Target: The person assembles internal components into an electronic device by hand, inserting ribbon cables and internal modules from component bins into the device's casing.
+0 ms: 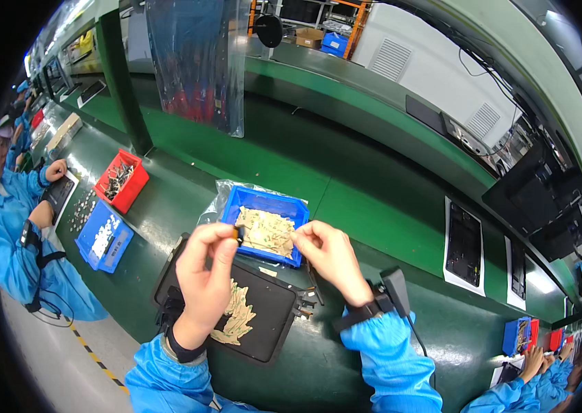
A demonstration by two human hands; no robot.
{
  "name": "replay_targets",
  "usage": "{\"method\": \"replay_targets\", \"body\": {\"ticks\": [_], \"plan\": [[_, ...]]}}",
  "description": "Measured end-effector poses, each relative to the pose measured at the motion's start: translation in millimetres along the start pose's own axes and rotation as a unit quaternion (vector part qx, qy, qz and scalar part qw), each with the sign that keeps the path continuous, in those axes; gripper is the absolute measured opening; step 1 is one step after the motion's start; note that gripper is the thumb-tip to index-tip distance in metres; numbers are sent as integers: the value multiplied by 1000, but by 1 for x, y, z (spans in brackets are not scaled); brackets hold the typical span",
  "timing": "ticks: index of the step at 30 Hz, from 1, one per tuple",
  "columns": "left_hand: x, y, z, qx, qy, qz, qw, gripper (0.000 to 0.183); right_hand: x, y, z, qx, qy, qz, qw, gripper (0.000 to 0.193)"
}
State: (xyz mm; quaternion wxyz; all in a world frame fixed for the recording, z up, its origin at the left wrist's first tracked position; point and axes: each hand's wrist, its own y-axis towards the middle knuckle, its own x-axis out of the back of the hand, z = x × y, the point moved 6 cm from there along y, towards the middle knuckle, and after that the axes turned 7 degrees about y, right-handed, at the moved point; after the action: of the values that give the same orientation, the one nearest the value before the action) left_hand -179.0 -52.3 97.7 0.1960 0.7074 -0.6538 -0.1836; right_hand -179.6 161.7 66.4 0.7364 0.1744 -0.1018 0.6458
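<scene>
My left hand [206,281] is raised over a black tray [267,337], pinching a small black-and-orange part [239,233] between thumb and fingertips. My right hand [329,256] is closed in a pinch at the right side of a blue bin [274,198]; whatever its fingertips hold is too small to make out. Inside the bin lies a heap of thin tan strips [263,230]. More tan strips [238,318] form a loose pile on the tray, partly hidden behind my left hand. A dark slim tool [316,283] lies by the tray's right edge, below my right hand.
To the left stand a red bin [129,182] of small metal parts and a blue bin [115,244] with white pieces. Co-workers in blue sleeves [12,227] sit at left and lower right. A clear plastic sheet [198,69] hangs beyond the bench.
</scene>
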Motion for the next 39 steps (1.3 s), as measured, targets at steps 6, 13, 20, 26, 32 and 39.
{"method": "replay_targets", "body": {"ticks": [6,13,20,26,32,39], "plan": [[-6,-16,-35,-115,184,166,962,31,121,-17,-33,65,-209,-267,939,17],[-42,-62,-61,-37,22,357,933,53,374,-174,-192,-237,-536,-493,643,56],[-51,-94,-64,-10,-19,375,927,49,411,-155,-200,-366,-480,-319,731,35],[-62,-123,-44,111,-74,404,905,53,419,-150,-201,-355,-360,-268,820,37],[-66,-134,-37,176,-104,416,886,49,399,-156,-216,-287,296,-346,843,15],[-69,-147,-29,233,-152,417,865,51,361,-216,-111,-197,462,-340,795,27]]}}
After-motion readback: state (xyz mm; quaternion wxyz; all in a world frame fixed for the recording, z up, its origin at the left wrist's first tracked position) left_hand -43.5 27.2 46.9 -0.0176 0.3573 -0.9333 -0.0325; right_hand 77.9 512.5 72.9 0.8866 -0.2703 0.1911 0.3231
